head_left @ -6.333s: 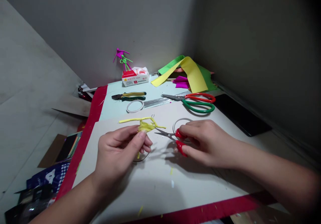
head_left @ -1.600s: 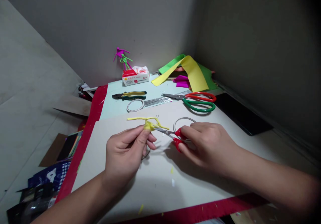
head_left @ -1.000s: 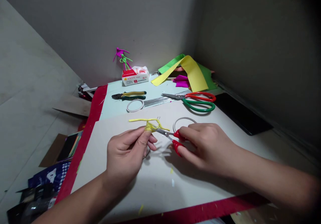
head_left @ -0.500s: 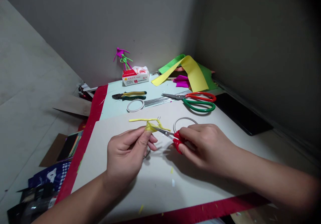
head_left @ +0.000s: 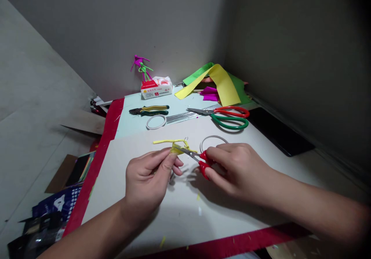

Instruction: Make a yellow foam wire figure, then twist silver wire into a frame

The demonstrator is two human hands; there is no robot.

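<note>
My left hand pinches a small yellow paper-wrapped wire figure between thumb and forefinger. One thin yellow arm of it sticks out to the left, and a bare wire loop stands up at its top. My right hand is closed around the red handles of small scissors. Their blades point left and lie against the yellow paper near my left thumb. Part of the figure is hidden behind my left fingers.
Beyond my hands lie pliers, a white ring, thin wires, larger red-and-green scissors and a coil. A black phone-like slab lies right. Two small figures, a small box and yellow paper are at the back.
My left hand and the yellow figure have shifted slightly right and down. The scissor blades now appear closer together on the yellow paper.
</note>
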